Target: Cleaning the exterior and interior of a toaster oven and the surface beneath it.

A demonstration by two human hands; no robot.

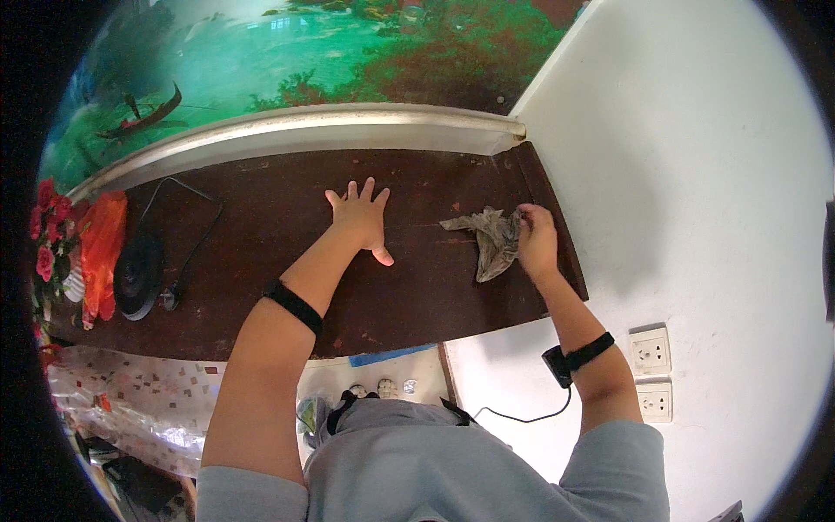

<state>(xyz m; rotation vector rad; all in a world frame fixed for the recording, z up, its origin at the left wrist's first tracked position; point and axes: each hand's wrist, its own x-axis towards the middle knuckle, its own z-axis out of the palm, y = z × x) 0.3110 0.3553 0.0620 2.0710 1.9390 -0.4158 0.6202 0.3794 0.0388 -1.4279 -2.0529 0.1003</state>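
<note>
My left hand (362, 219) lies flat with its fingers spread on the dark brown wooden tabletop (426, 304), near the middle. To its right, close to the table's right end, my right hand (537, 239) is closed on the edge of a crumpled grey-brown cloth (496, 244). Most of the cloth trails out leftward from the fingers and rests on the wood. My right fingertips are partly hidden behind the hand and the cloth.
At the left end are a black round base (139, 274) with a cord and plug, an orange-red plastic bag (103, 248) and red flowers (45, 261). A green landscape picture (348, 61) stands behind a pale rail (304, 119). Wall sockets (650, 350) are at right.
</note>
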